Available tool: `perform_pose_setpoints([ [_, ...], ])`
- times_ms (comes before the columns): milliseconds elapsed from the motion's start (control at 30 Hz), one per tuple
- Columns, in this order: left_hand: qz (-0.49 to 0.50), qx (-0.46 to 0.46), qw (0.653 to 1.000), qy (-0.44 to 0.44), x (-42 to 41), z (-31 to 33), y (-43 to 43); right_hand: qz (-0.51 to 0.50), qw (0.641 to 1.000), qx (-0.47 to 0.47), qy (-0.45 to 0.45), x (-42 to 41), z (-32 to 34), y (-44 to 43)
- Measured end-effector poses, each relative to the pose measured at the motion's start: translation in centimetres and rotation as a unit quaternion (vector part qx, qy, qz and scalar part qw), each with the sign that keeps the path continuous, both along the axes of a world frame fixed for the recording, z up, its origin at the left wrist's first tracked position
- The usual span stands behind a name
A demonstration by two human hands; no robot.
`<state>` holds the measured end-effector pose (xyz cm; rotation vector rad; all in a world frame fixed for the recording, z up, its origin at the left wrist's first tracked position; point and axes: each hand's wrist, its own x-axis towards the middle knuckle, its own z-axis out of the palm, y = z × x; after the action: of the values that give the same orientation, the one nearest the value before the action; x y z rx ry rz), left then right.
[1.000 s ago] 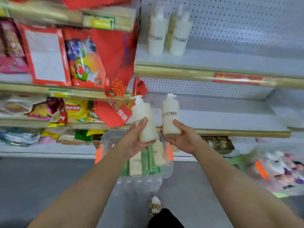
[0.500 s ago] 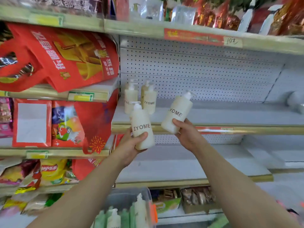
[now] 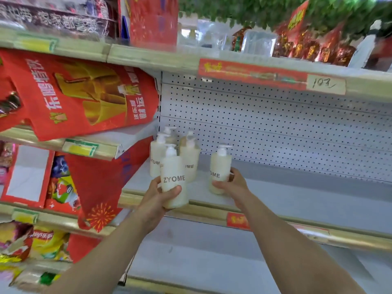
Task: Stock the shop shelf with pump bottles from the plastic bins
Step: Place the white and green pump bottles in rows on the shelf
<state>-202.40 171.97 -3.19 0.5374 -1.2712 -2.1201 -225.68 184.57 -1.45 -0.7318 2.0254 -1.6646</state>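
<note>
Both forearms reach up from the bottom of view. Nearest, the L hand grips a cream pump bottle round its lower half, thumb across the front under the ZYOME print. It's upright and held in the air in front of the gold front edge, not on the shelf. A bit further in, the R hand is wrapped round a second bottle from its right side. That one's upright w/ its base down at the shelf surface near the front; can't tell if it's fully set down. Behind the L-hand bottle a cluster of the same bottles stands at the shelf's left end, packed close, approx 3, labels partly hidden. Behind them is the white pegboard. Left of the bay a red bag leans on the next shelf over. Up top there's a red price strip w/ a handwritten tag.
</note>
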Motion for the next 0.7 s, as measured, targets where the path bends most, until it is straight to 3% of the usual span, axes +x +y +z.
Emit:
perform_pose_setpoints([
  [233,0.036,-0.013,0.999,0.008,-2.5,0.2,-0.4,0.04,0.999,0.008,0.001,-5.3,-0.6,-5.4],
  [600,0.019,-0.075,0.996,-0.04,-3.1,1.2,-1.2,0.022,0.998,0.05,0.038,-7.6,-0.5,-9.4],
  [700,0.016,-0.096,0.994,-0.054,-3.0,1.5,-0.9,0.022,0.994,0.101,0.036,-7.4,-0.6,-9.3],
])
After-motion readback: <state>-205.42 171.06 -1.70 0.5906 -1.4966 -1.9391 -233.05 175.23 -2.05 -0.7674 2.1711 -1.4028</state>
